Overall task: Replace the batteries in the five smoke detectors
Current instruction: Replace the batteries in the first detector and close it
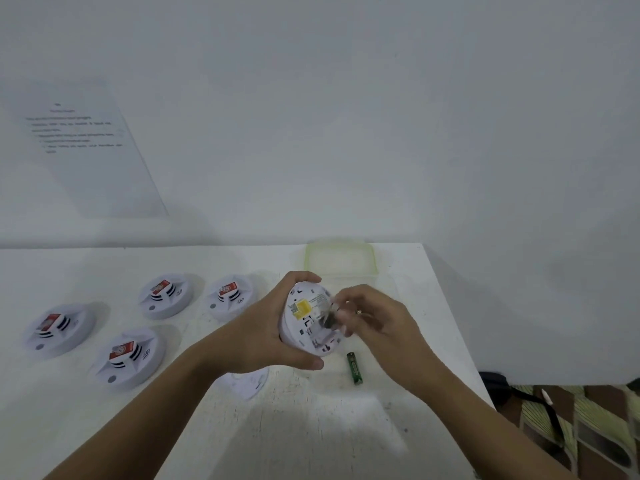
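My left hand [263,334] grips a white smoke detector [304,317] above the table, its back with a yellow label turned up towards me. My right hand [374,323] pinches a dark battery [329,318] at the detector's open compartment; the motion is blurred. A green battery [355,368] lies on the table just below the detector. A white round cover plate [247,382] lies under my left wrist. Several other detectors with red labels sit to the left, among them one [124,355] near me and one [228,294] next to my left hand.
A clear box with a green rim [341,258] stands at the back of the white table [311,427]. The table's right edge runs diagonally past my right forearm. A printed sheet [83,147] hangs on the wall at left. A dark strap [533,396] lies on patterned floor at right.
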A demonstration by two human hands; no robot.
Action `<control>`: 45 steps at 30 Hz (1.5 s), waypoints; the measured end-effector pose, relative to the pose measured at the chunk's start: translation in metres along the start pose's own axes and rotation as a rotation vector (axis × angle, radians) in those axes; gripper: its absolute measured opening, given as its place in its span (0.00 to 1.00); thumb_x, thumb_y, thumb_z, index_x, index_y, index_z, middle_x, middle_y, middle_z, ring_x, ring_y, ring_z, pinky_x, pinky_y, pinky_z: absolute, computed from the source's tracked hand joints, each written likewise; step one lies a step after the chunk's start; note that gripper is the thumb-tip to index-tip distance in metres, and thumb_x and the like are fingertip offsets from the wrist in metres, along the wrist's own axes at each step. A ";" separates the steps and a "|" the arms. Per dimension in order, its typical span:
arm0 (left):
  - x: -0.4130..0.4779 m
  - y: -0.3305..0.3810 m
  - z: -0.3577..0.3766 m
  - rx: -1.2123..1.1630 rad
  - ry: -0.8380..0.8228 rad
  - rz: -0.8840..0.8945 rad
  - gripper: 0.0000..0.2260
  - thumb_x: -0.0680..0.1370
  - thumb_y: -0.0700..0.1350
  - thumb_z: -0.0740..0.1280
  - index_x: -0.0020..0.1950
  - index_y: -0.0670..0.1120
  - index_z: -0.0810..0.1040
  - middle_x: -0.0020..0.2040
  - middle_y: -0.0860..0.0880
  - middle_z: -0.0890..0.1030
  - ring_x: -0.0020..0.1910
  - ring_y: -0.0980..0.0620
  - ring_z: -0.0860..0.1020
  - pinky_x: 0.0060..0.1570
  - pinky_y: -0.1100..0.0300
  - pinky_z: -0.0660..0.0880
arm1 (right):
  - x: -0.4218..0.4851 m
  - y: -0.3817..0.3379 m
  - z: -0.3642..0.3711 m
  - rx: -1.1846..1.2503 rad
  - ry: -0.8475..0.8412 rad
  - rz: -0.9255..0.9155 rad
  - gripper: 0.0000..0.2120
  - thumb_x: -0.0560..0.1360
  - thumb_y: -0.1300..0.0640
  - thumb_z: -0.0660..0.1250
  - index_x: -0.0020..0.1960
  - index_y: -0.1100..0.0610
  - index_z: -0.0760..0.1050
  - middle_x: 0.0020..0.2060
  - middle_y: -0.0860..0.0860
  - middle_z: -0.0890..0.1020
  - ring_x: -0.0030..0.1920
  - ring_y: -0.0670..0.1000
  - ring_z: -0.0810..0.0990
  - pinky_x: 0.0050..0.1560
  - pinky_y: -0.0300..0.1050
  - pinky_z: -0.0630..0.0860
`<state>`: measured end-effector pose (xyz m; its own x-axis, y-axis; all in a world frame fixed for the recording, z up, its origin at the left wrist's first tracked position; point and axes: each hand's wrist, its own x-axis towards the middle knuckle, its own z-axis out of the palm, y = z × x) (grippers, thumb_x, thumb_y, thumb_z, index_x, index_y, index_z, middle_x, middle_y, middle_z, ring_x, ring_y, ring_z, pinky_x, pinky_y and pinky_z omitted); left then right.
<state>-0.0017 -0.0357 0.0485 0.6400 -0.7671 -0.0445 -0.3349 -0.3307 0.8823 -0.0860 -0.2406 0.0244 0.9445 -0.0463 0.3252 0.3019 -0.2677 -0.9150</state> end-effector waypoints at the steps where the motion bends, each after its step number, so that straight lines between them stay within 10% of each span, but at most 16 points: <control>1: -0.001 -0.002 0.000 0.013 0.016 -0.001 0.43 0.66 0.42 0.83 0.72 0.60 0.62 0.58 0.64 0.76 0.62 0.58 0.77 0.55 0.61 0.80 | -0.001 0.001 -0.001 0.121 0.087 0.069 0.05 0.80 0.65 0.67 0.51 0.57 0.80 0.41 0.49 0.84 0.41 0.46 0.82 0.43 0.39 0.78; 4: -0.008 -0.011 -0.001 0.043 0.081 -0.003 0.44 0.64 0.47 0.84 0.72 0.62 0.62 0.61 0.69 0.73 0.64 0.63 0.74 0.57 0.65 0.78 | -0.004 0.014 -0.004 0.123 0.208 0.189 0.05 0.79 0.63 0.68 0.52 0.57 0.81 0.40 0.51 0.86 0.39 0.48 0.83 0.42 0.41 0.80; 23: -0.030 -0.047 0.012 -0.065 0.327 0.010 0.46 0.62 0.45 0.84 0.74 0.57 0.63 0.67 0.61 0.73 0.67 0.58 0.74 0.61 0.63 0.77 | -0.008 0.054 0.011 -0.657 -0.308 0.154 0.07 0.79 0.51 0.68 0.54 0.48 0.84 0.44 0.43 0.86 0.37 0.39 0.78 0.43 0.29 0.72; 32: -0.014 -0.050 0.003 -0.080 0.345 0.014 0.45 0.63 0.42 0.84 0.73 0.59 0.64 0.67 0.62 0.72 0.66 0.62 0.74 0.57 0.70 0.76 | 0.044 0.045 -0.012 -0.515 0.080 0.125 0.04 0.77 0.57 0.71 0.46 0.51 0.84 0.34 0.41 0.82 0.34 0.44 0.80 0.39 0.35 0.77; 45: 0.012 -0.069 -0.022 -0.075 0.327 -0.025 0.45 0.62 0.44 0.85 0.71 0.63 0.64 0.68 0.62 0.71 0.65 0.63 0.73 0.55 0.72 0.76 | 0.094 0.080 -0.011 -0.911 -0.375 0.317 0.13 0.80 0.57 0.65 0.63 0.53 0.80 0.59 0.50 0.83 0.54 0.50 0.81 0.54 0.45 0.77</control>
<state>0.0440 -0.0098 -0.0020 0.8396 -0.5379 0.0753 -0.2719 -0.2962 0.9156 0.0259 -0.2766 -0.0154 0.9903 0.0192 -0.1377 -0.0330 -0.9296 -0.3670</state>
